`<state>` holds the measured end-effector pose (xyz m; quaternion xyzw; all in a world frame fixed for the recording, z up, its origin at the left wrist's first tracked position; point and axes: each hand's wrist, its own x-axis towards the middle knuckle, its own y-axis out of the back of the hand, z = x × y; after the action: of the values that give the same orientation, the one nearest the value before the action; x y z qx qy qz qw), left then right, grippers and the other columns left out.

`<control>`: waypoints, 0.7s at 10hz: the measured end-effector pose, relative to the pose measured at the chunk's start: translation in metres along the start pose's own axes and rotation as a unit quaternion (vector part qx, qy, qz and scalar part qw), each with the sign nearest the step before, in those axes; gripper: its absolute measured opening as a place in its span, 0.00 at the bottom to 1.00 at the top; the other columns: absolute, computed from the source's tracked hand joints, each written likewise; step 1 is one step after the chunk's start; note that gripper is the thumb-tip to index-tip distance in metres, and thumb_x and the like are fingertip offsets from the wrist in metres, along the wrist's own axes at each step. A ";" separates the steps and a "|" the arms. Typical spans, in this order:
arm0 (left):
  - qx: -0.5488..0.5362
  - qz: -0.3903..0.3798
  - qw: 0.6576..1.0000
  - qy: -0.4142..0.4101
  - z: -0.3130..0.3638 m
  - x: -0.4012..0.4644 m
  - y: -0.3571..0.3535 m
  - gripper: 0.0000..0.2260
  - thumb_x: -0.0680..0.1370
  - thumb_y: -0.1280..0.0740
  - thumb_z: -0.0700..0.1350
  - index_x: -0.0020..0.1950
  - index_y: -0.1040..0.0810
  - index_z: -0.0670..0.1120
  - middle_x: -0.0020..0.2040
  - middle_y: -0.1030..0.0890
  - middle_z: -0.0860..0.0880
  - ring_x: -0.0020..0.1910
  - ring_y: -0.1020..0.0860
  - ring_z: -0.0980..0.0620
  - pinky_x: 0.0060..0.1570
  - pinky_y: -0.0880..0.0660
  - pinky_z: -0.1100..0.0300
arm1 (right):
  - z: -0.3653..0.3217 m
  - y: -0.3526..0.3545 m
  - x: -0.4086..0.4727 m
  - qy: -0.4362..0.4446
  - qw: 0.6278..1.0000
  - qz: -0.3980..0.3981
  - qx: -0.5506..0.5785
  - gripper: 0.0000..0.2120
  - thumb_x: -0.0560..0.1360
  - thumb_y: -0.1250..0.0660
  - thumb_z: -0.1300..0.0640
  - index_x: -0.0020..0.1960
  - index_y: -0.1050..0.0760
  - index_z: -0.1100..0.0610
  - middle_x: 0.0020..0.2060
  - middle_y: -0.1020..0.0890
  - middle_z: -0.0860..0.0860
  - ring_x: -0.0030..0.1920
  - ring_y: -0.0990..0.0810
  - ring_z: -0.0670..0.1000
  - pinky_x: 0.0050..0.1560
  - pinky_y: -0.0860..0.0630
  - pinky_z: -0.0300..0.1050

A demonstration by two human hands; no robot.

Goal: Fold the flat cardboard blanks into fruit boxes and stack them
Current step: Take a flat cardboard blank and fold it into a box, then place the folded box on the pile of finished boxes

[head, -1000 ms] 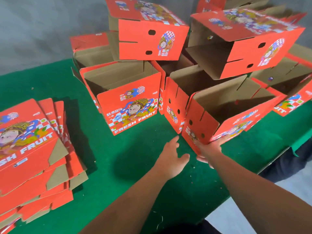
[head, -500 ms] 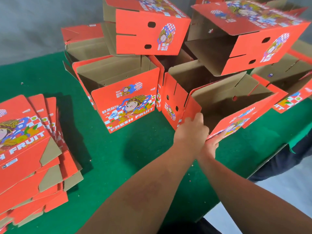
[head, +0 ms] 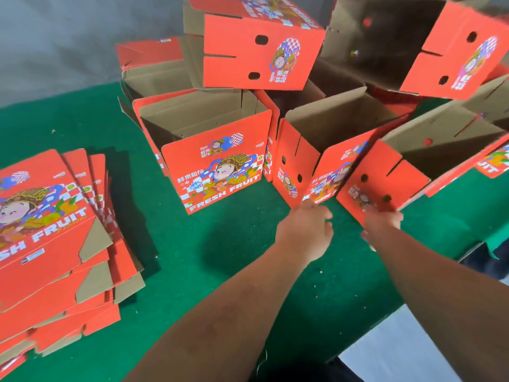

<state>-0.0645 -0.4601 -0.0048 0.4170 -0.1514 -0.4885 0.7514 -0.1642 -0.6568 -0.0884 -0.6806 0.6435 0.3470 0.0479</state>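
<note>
Gripping the low near corner of a folded fruit box (head: 382, 175), my right hand (head: 381, 224) takes the carton from beneath; its fingers are hidden under the cardboard, so how firmly they are wrapped I cannot tell for sure, though the hand is plainly in contact and bearing on the edge. My left hand (head: 305, 230) reaches just beside it, fingers loosely curled, at the bottom corner of the neighbouring box (head: 311, 166); whether it pinches that corner or only brushes it is not clear.

Pictured on the green table (head: 192, 257): the box in hand sits tilted, mouth up, at the right end of a row of open cartons, touching its neighbour. To the left stands an upright box (head: 217, 172) showing the "FRESH FRUIT" panel. Two more boxes (head: 261, 51) lie tipped on top of the row behind. At far left, a fanned pile of flat blanks (head: 46, 230) waits, well apart from my hands.

I judge the step to be seating this carton into the row. The risk lies in the crowding: a hard shove could jostle the neighbour and bring down the tipped boxes resting above. The box also stands near the table's right edge, and pushing from one corner could swing it off. A one-corner hold may crumple the panel too.
</note>
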 end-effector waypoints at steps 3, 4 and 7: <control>-0.155 0.079 0.966 0.190 -0.094 -0.046 0.006 0.16 0.82 0.40 0.45 0.68 0.21 0.49 0.66 0.21 0.46 0.62 0.21 0.45 0.62 0.24 0.51 | 0.056 -0.121 -0.150 0.087 0.955 -0.270 -0.084 0.34 0.77 0.35 0.57 0.79 0.46 0.48 0.38 0.25 0.55 0.36 0.25 0.55 0.39 0.26 0.50; -0.187 0.133 0.946 0.229 -0.126 -0.078 0.014 0.15 0.81 0.39 0.44 0.64 0.20 0.49 0.59 0.16 0.49 0.55 0.19 0.46 0.51 0.22 0.56 | 0.064 -0.147 -0.190 0.187 0.911 -0.339 -0.140 0.27 0.78 0.36 0.59 0.76 0.36 0.54 0.42 0.20 0.52 0.44 0.20 0.56 0.48 0.22 0.51; -0.030 0.289 0.907 0.305 -0.216 -0.178 0.063 0.19 0.79 0.36 0.41 0.71 0.24 0.47 0.68 0.26 0.44 0.67 0.28 0.41 0.69 0.33 0.49 | 0.090 -0.211 -0.314 0.247 0.800 -0.497 -0.226 0.19 0.81 0.37 0.57 0.72 0.30 0.53 0.52 0.18 0.53 0.48 0.17 0.56 0.56 0.20 0.56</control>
<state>0.0261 -0.1925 -0.0551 0.4611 -0.0141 -0.1028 0.8812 0.0123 -0.3108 -0.0694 -0.9613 0.1102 0.2311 -0.1014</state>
